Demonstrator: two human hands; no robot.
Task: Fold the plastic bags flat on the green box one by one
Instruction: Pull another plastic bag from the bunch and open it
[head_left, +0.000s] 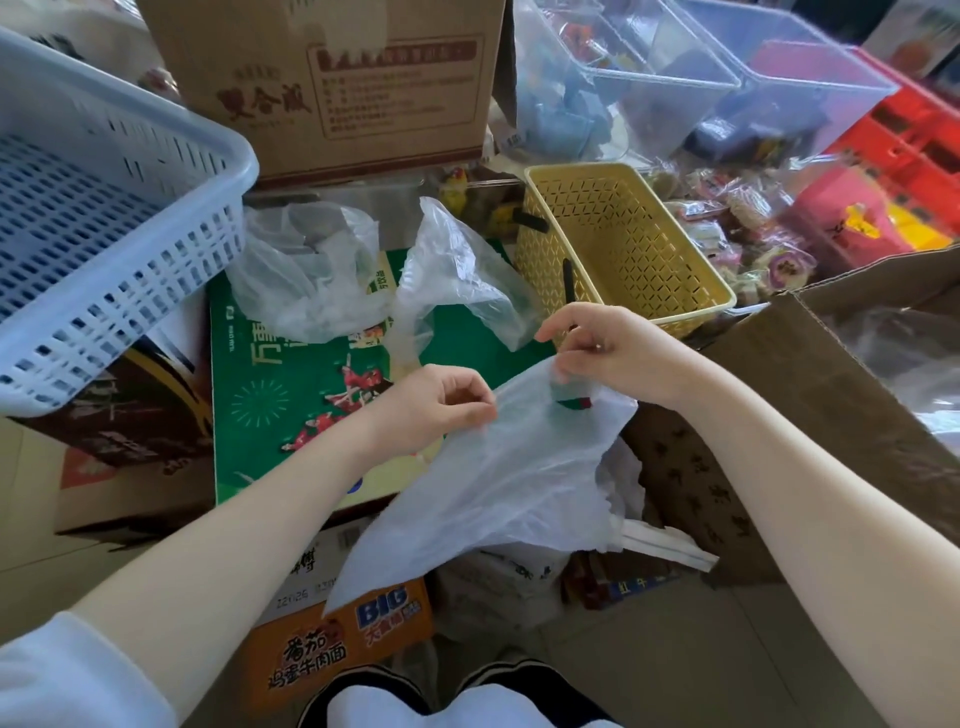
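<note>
A clear plastic bag (498, 483) hangs over the near right corner of the green box (291, 384). My left hand (436, 405) pinches its top edge on the left. My right hand (608, 348) pinches the same edge a little further right and higher. The bag droops down toward my knees. Two more crumpled clear bags lie at the far end of the green box: one at the back left (306, 270), the other at the back right (457, 270).
A blue slotted basket (104, 218) overhangs the box's left side. A yellow basket (623, 249) stands at the right, behind my right hand. An open cardboard carton (831, 395) holding more plastic sits at the right. A large brown carton (332, 78) stands behind. An orange noodle box (337, 639) lies below.
</note>
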